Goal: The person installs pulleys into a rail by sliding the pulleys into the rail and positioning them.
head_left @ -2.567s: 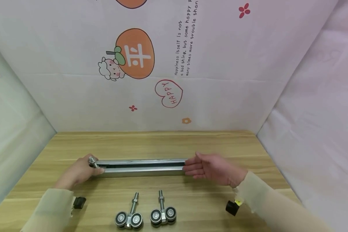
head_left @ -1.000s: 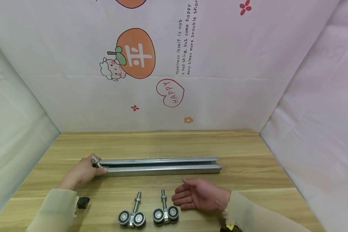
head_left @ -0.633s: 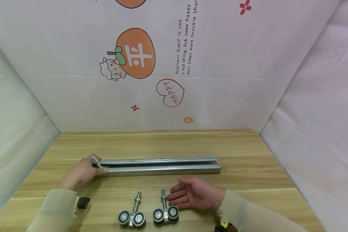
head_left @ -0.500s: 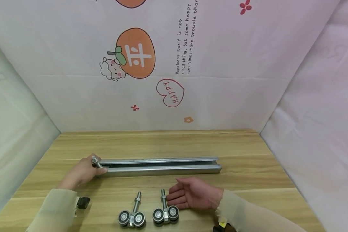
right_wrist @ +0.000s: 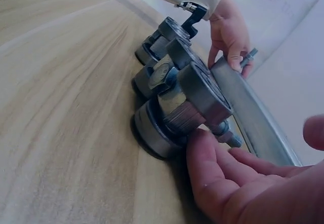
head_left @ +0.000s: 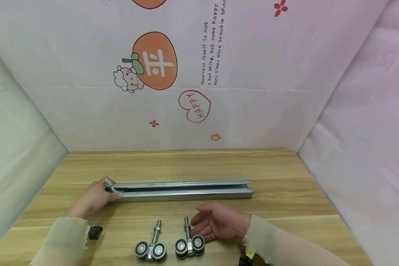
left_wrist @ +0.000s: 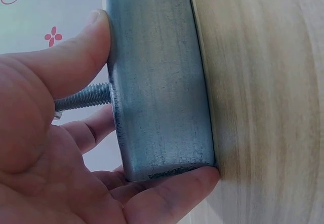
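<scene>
A metal channel rail (head_left: 186, 195) lies across the table, its slot facing up. My left hand (head_left: 94, 195) grips its left end, thumb on the near side; a threaded bolt (head_left: 109, 185) stands out of the slot there. In the left wrist view the fingers wrap the end of the rail (left_wrist: 157, 82) beside the bolt (left_wrist: 86, 98). Two roller trolleys with bolts lie in front, a left one (head_left: 150, 251) and a right one (head_left: 189, 248). My right hand (head_left: 219, 223) is beside the right trolley, fingers loosely bent; in the right wrist view a fingertip meets the trolley (right_wrist: 177, 102), thumb apart.
The wooden table (head_left: 276, 207) reaches back to a printed white cloth wall (head_left: 252, 111), with white cloth on both sides. Black devices are strapped at both wrists, one near the left sleeve (head_left: 95, 232).
My right hand has moved from the rail's right end down and left to the right trolley, its fingers now slightly more bent. The left hand keeps its grip on the rail.
</scene>
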The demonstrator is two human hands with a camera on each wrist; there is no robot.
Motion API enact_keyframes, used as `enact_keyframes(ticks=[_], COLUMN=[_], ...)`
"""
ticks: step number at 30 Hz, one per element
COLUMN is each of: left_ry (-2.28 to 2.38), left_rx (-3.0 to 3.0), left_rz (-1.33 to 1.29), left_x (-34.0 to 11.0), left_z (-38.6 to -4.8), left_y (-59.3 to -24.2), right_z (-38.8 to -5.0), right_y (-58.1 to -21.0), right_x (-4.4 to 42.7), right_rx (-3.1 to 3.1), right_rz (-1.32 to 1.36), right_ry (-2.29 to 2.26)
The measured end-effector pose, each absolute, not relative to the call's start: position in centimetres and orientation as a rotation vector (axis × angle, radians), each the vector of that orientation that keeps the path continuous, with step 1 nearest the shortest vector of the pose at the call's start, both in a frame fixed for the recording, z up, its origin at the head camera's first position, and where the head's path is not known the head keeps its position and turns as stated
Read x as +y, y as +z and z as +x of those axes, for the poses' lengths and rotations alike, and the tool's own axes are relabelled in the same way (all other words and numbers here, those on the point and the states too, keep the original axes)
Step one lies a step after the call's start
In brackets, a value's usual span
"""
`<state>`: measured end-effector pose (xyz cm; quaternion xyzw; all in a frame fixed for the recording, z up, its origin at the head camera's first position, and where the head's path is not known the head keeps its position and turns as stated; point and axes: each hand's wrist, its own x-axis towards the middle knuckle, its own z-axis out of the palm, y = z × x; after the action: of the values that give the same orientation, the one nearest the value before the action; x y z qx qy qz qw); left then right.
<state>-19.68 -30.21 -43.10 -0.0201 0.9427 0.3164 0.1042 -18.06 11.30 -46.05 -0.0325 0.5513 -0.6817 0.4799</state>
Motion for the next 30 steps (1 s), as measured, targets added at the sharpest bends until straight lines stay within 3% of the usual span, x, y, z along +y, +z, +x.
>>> enact_keyframes(ticks=[30], left_ry=[0.889], left_rx=[2.788], left_rz=[-0.029], left_x=[-30.3], left_z=[-20.0], left_y=[-43.0], right_z=[-17.7], right_y=[-46.0], right_x=[9.8], right_rx=[1.406], right_rz=[-0.147], right_ry=[-1.614])
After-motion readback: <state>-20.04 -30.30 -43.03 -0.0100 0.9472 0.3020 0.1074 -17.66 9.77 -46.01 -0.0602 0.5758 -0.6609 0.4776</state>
